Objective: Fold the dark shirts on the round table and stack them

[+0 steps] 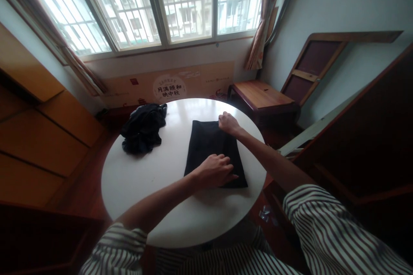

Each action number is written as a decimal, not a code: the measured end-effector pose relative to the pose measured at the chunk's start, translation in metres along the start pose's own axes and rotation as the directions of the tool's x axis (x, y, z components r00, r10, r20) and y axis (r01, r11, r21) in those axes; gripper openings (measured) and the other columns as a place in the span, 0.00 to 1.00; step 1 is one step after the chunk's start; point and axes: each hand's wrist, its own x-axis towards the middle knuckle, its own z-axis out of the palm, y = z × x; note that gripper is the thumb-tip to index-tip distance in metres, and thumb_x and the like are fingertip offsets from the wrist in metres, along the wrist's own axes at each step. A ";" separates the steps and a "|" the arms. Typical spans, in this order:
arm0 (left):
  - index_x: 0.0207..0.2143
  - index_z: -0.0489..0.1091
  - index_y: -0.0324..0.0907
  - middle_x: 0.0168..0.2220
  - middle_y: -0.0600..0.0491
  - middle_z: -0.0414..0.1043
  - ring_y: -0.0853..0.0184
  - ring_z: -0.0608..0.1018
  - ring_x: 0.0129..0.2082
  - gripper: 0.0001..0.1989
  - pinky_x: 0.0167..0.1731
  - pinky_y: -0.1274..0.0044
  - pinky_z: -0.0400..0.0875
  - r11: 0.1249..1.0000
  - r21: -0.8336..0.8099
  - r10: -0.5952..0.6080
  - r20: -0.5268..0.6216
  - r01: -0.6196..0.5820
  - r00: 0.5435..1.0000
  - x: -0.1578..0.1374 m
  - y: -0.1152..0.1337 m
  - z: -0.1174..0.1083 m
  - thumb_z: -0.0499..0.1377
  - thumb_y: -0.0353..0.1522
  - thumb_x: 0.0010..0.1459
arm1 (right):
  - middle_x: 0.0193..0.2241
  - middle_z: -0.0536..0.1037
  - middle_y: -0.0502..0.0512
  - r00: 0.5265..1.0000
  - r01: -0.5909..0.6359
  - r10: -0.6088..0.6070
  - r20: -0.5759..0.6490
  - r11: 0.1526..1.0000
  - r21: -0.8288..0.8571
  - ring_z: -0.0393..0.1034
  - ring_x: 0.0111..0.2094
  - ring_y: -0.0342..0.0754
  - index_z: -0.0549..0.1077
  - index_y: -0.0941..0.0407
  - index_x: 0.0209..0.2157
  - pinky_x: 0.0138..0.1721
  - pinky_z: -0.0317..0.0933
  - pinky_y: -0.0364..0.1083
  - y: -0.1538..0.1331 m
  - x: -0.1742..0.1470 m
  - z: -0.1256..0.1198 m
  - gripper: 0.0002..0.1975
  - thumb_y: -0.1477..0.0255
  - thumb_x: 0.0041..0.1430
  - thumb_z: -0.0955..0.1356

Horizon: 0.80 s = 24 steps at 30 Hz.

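Note:
A piece of black cloth (209, 137), folded flat into a rough rectangle, lies on the white round table (129, 189); it looks like a garment, but its kind cannot be made out. My right hand (229, 123) is closed on its far right edge. Over the near part of the cloth, my left hand (214, 170) has its fingers curled down against the fabric, and its fingertips are partly hidden. On the table's far left sits a crumpled heap of black clothes (143, 129), apart from both hands.
A wooden chair (264, 94) stands past the table's far right side. Orange-brown cabinets (45, 137) line the left, and barred windows (187, 4) are ahead. Small clear items (265, 214) lie low at the right, below the tabletop. A dark wooden panel (361, 159) rises at right.

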 end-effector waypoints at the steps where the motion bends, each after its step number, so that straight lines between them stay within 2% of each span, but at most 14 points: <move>1: 0.38 0.70 0.39 0.37 0.47 0.73 0.61 0.78 0.37 0.23 0.30 0.74 0.67 1.000 -0.008 0.016 0.019 -0.016 1.000 0.004 0.005 0.003 0.49 0.49 0.67 | 0.49 0.74 0.71 1.000 -0.021 0.021 0.004 1.000 -0.003 0.70 0.51 0.59 0.74 0.62 0.48 0.51 0.62 0.49 -0.002 -0.004 -0.001 0.17 0.71 0.67 0.60; 4: 0.43 0.69 0.36 0.35 0.45 0.73 0.58 0.79 0.32 0.28 0.25 0.73 0.68 1.000 -0.007 -0.020 0.106 0.021 0.994 0.013 0.024 0.017 0.50 0.53 0.64 | 0.47 0.74 0.73 0.992 -0.122 0.123 0.033 0.992 -0.016 0.71 0.50 0.62 0.67 0.64 0.55 0.49 0.63 0.53 0.004 -0.010 -0.006 0.19 0.70 0.67 0.60; 7: 0.43 0.68 0.34 0.34 0.43 0.73 0.57 0.79 0.29 0.18 0.22 0.72 0.68 0.998 0.038 -0.053 0.164 0.047 0.985 0.018 0.037 0.027 0.48 0.40 0.69 | 0.46 0.75 0.75 0.976 -0.197 0.197 0.091 0.980 -0.018 0.72 0.48 0.64 0.62 0.66 0.58 0.47 0.64 0.55 0.022 -0.010 -0.005 0.24 0.67 0.65 0.63; 9: 0.41 0.68 0.34 0.33 0.44 0.73 0.59 0.79 0.28 0.12 0.21 0.73 0.68 0.998 0.060 0.005 0.157 -0.015 0.988 0.019 0.040 0.031 0.46 0.30 0.68 | 0.47 0.75 0.74 0.972 -0.203 0.202 0.122 0.979 -0.001 0.72 0.49 0.62 0.60 0.65 0.59 0.47 0.63 0.52 0.033 -0.007 -0.001 0.26 0.66 0.65 0.64; 11: 0.41 0.67 0.35 0.32 0.45 0.72 0.60 0.79 0.28 0.12 0.21 0.74 0.68 0.994 0.081 0.068 0.117 -0.077 0.991 0.019 0.042 0.034 0.45 0.25 0.67 | 0.48 0.76 0.71 0.973 -0.191 0.186 0.133 0.981 0.026 0.72 0.49 0.57 0.60 0.64 0.60 0.47 0.63 0.48 0.041 -0.003 0.004 0.24 0.67 0.66 0.63; 14: 0.42 0.66 0.37 0.33 0.45 0.71 0.62 0.79 0.28 0.12 0.21 0.74 0.67 0.991 0.095 0.094 0.061 -0.099 0.994 0.017 0.049 0.038 0.44 0.25 0.67 | 0.49 0.76 0.68 0.979 -0.175 0.168 0.117 0.983 0.052 0.72 0.48 0.53 0.61 0.62 0.59 0.46 0.62 0.45 0.047 0.001 0.009 0.20 0.71 0.67 0.62; 17: 0.43 0.67 0.38 0.35 0.47 0.72 0.63 0.78 0.28 0.11 0.22 0.75 0.68 0.996 0.036 0.082 0.026 -0.083 0.996 0.018 0.050 0.037 0.46 0.31 0.70 | 0.50 0.74 0.72 0.980 -0.190 0.188 0.061 0.981 0.035 0.71 0.50 0.57 0.63 0.64 0.58 0.48 0.62 0.49 0.042 0.000 0.010 0.20 0.71 0.67 0.61; 20: 0.41 0.69 0.39 0.36 0.47 0.73 0.64 0.78 0.30 0.16 0.28 0.75 0.70 0.997 -0.052 0.056 -0.030 -0.058 0.998 0.021 0.029 0.023 0.46 0.38 0.71 | 0.55 0.68 0.76 0.985 -0.166 0.166 -0.042 0.986 0.003 0.64 0.56 0.63 0.65 0.65 0.57 0.52 0.58 0.55 0.025 -0.008 0.010 0.21 0.68 0.68 0.58; 22: 0.39 0.70 0.39 0.37 0.46 0.74 0.63 0.79 0.35 0.16 0.35 0.73 0.71 0.998 -0.053 -0.042 -0.051 0.039 0.998 0.020 0.001 0.013 0.45 0.35 0.70 | 0.57 0.68 0.73 0.995 -0.047 0.046 -0.092 0.999 -0.010 0.62 0.57 0.61 0.67 0.63 0.57 0.56 0.55 0.55 0.008 -0.017 0.014 0.22 0.67 0.70 0.55; 24: 0.41 0.72 0.38 0.42 0.44 0.75 0.60 0.78 0.42 0.16 0.44 0.69 0.71 0.985 -0.037 -0.170 -0.047 0.168 0.984 0.015 -0.029 0.009 0.45 0.33 0.70 | 0.58 0.68 0.68 0.993 0.092 -0.093 -0.072 0.996 -0.016 0.61 0.59 0.59 0.67 0.59 0.59 0.60 0.51 0.56 -0.009 -0.027 0.023 0.24 0.66 0.71 0.53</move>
